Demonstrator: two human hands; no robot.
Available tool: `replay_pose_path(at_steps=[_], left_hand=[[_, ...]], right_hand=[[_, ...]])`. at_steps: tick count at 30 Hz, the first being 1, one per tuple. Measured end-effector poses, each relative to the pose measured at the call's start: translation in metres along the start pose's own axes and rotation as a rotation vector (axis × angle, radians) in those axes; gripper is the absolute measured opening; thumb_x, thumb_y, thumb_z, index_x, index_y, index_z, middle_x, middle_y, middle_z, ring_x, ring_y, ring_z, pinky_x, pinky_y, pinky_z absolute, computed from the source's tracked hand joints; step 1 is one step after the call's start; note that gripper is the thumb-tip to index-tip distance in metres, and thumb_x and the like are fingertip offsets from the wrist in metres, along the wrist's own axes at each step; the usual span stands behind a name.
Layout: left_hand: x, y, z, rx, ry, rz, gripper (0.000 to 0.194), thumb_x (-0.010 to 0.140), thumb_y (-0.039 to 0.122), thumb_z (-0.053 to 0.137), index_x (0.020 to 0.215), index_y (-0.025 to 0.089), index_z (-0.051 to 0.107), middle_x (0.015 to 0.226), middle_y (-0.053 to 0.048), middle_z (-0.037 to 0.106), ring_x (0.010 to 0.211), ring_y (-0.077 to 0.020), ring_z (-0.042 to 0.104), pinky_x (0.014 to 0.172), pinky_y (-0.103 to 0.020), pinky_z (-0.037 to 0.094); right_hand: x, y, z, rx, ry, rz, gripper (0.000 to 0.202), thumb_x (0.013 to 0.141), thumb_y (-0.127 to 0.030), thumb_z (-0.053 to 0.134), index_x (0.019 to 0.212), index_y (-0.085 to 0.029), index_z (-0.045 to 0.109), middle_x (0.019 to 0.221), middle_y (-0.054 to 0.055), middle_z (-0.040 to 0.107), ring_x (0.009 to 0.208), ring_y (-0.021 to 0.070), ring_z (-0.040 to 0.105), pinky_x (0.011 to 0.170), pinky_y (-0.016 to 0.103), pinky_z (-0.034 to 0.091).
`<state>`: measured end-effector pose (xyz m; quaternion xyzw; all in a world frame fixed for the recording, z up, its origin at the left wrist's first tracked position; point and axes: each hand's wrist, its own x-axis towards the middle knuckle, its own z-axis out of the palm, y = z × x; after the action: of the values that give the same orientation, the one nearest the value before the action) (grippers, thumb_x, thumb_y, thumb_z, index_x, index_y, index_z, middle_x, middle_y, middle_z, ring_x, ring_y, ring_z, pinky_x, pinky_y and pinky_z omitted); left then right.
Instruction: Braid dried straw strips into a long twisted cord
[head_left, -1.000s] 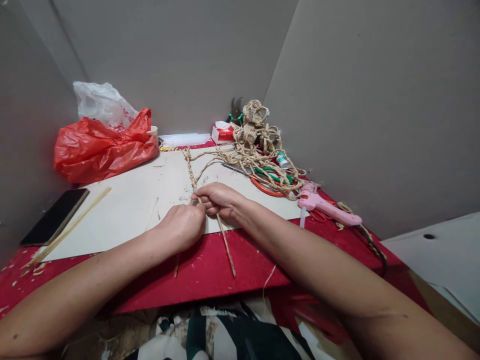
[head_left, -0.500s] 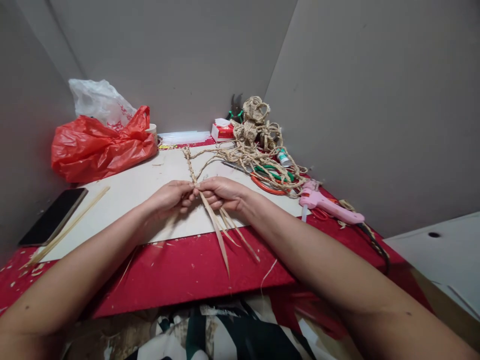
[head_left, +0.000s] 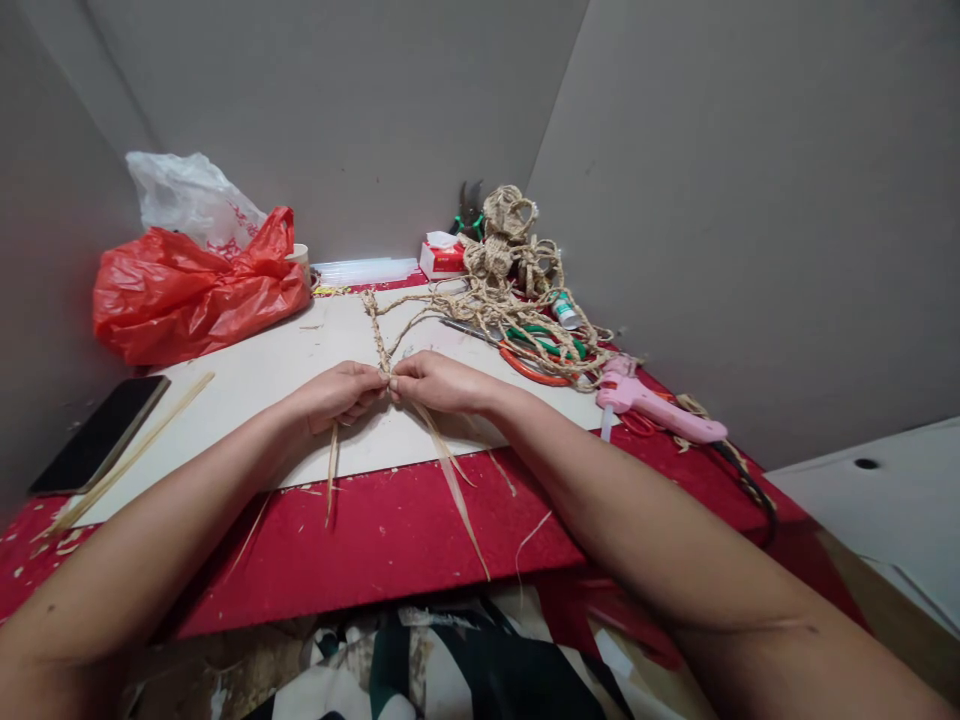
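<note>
My left hand [head_left: 346,393] and my right hand [head_left: 435,382] meet over the white board, fingertips pinched close together at the near end of a braided straw cord [head_left: 378,335]. The braid runs away from me up the board. Loose straw strands [head_left: 332,475] hang down below my left hand. More flat straw strands [head_left: 454,480] trail from under my right hand over the board's near edge and the red cloth. Both hands are closed on the straw; the exact crossing of strands between the fingertips is hidden.
The white board [head_left: 247,420] lies on red cloth [head_left: 360,560]. To the left are a red plastic bag [head_left: 195,295], a phone [head_left: 101,435] and loose straw strips [head_left: 142,445]. At right lie tangled braided cord [head_left: 495,300], orange-handled scissors [head_left: 536,368] and a pink glue gun [head_left: 660,405].
Some strands now hang under my left hand, where none were clearly seen before. The strands below my right hand have swung and spread rightward. Both hands stay at the braid's end.
</note>
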<state>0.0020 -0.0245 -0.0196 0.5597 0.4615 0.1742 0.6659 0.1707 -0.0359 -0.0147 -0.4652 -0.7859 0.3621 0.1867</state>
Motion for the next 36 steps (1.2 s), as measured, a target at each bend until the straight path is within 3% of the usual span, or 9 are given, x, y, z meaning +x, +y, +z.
replay_pose_path(at_steps=[5, 13, 16, 20, 23, 26, 30, 33, 36], left_hand=[[0.001, -0.002, -0.001, -0.018, 0.003, 0.000, 0.021, 0.083, 0.025, 0.049, 0.064, 0.018, 0.046, 0.046, 0.009, 0.021, 0.035, -0.0028, 0.012, 0.037, -0.021, 0.003], [0.001, -0.003, 0.005, 0.076, 0.117, 0.072, 0.026, 0.081, 0.023, 0.052, 0.058, 0.017, 0.042, 0.045, 0.008, 0.026, 0.034, -0.0018, 0.016, 0.039, -0.021, 0.007], [0.000, -0.002, 0.007, 0.106, 0.152, 0.099, 0.027, 0.081, 0.022, 0.053, 0.057, 0.016, 0.044, 0.044, 0.008, 0.026, 0.035, -0.0019, 0.016, 0.040, -0.022, 0.008], [-0.002, -0.004, 0.009, 0.125, 0.165, 0.131, 0.022, 0.083, 0.023, 0.052, 0.062, 0.015, 0.055, 0.041, 0.007, 0.026, 0.035, -0.0031, 0.016, 0.041, -0.024, 0.008], [-0.003, -0.006, 0.011, 0.088, 0.169, 0.137, 0.027, 0.083, 0.021, 0.049, 0.057, 0.015, 0.053, 0.041, 0.006, 0.026, 0.035, -0.0030, 0.017, 0.040, -0.024, 0.008], [-0.005, -0.006, 0.014, 0.010, 0.194, 0.109, 0.031, 0.082, 0.018, 0.048, 0.052, 0.017, 0.043, 0.042, 0.007, 0.026, 0.034, -0.0022, 0.016, 0.040, -0.023, 0.008], [-0.005, -0.006, 0.017, -0.077, 0.185, 0.089, 0.032, 0.079, 0.013, 0.048, 0.050, 0.018, 0.033, 0.042, 0.008, 0.024, 0.033, -0.0017, 0.016, 0.039, -0.022, 0.006], [-0.005, -0.007, 0.016, -0.127, 0.133, 0.086, 0.031, 0.078, 0.013, 0.050, 0.051, 0.017, 0.036, 0.041, 0.008, 0.024, 0.034, -0.0018, 0.016, 0.039, -0.021, 0.006], [-0.006, -0.007, 0.013, -0.193, 0.068, 0.100, 0.024, 0.080, 0.017, 0.052, 0.056, 0.016, 0.045, 0.042, 0.009, 0.022, 0.035, -0.0024, 0.013, 0.039, -0.020, 0.006]], right_hand=[[-0.001, -0.002, -0.002, -0.116, -0.004, 0.010, 0.026, 0.085, -0.017, 0.043, 0.077, -0.007, 0.066, 0.066, 0.002, 0.055, 0.061, 0.0096, 0.043, 0.058, 0.021, 0.031], [-0.004, -0.003, -0.011, -0.190, -0.007, 0.032, 0.021, 0.082, -0.013, 0.044, 0.067, -0.010, 0.058, 0.064, 0.001, 0.053, 0.061, 0.0097, 0.043, 0.057, 0.021, 0.031], [-0.005, -0.003, -0.009, -0.038, -0.007, 0.070, 0.022, 0.082, -0.013, 0.045, 0.061, -0.013, 0.053, 0.054, -0.002, 0.046, 0.050, 0.0076, 0.037, 0.050, 0.020, 0.028], [-0.006, -0.007, 0.004, 0.342, -0.072, 0.197, 0.024, 0.087, -0.015, 0.038, 0.065, -0.015, 0.049, 0.040, -0.007, 0.034, 0.034, 0.0060, 0.028, 0.038, 0.020, 0.022], [-0.007, -0.011, 0.016, 0.430, -0.096, 0.242, 0.024, 0.087, -0.011, 0.035, 0.066, -0.016, 0.047, 0.038, -0.005, 0.040, 0.030, 0.0080, 0.038, 0.036, 0.019, 0.030], [-0.008, -0.014, 0.026, 0.379, -0.079, 0.270, 0.023, 0.084, -0.010, 0.037, 0.063, -0.016, 0.046, 0.039, -0.001, 0.049, 0.033, 0.0118, 0.049, 0.037, 0.021, 0.038], [-0.011, -0.017, 0.030, 0.182, -0.065, 0.193, 0.030, 0.081, -0.011, 0.038, 0.053, -0.015, 0.048, 0.040, 0.003, 0.052, 0.034, 0.0105, 0.048, 0.038, 0.021, 0.039], [-0.018, -0.024, 0.026, 0.080, -0.186, 0.085, 0.035, 0.082, -0.012, 0.037, 0.048, -0.014, 0.049, 0.041, 0.004, 0.053, 0.034, 0.0084, 0.045, 0.041, 0.021, 0.040], [-0.026, -0.029, 0.012, 0.196, -0.467, 0.002, 0.032, 0.087, -0.020, 0.040, 0.059, -0.012, 0.054, 0.046, 0.002, 0.056, 0.037, 0.0086, 0.049, 0.044, 0.021, 0.042]])
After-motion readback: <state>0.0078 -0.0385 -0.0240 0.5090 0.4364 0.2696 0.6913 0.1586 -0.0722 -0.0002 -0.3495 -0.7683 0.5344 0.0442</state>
